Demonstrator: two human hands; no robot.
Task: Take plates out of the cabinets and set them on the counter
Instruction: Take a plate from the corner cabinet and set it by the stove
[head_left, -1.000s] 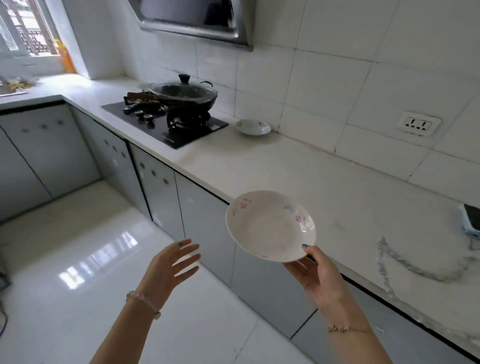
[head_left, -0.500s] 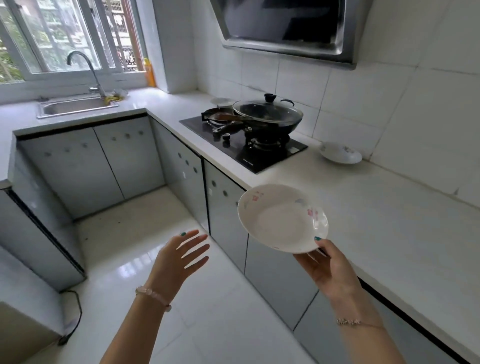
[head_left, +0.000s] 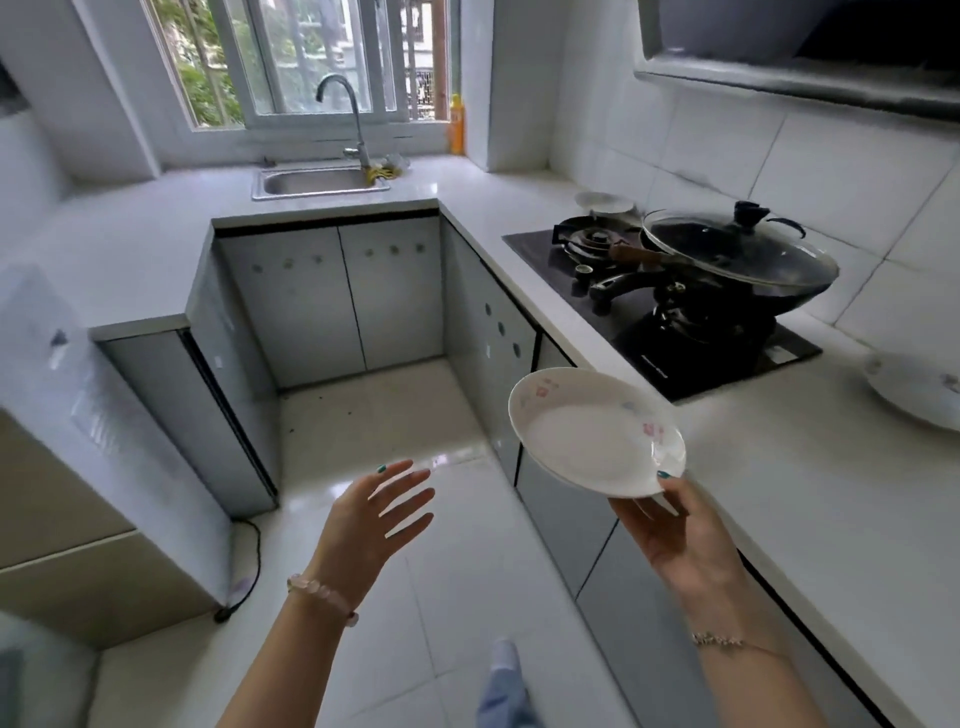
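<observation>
Head: right hand (head_left: 675, 535) grips plate (head_left: 587, 436), face up.

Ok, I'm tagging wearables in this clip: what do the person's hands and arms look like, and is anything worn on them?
Both forearms are bare, with no sleeves or gloves. The left hand and right hand have teal-green painted nails. The left wrist carries a pink bead bracelet; the right wrist a thin gold-coloured chain bracelet.
</observation>
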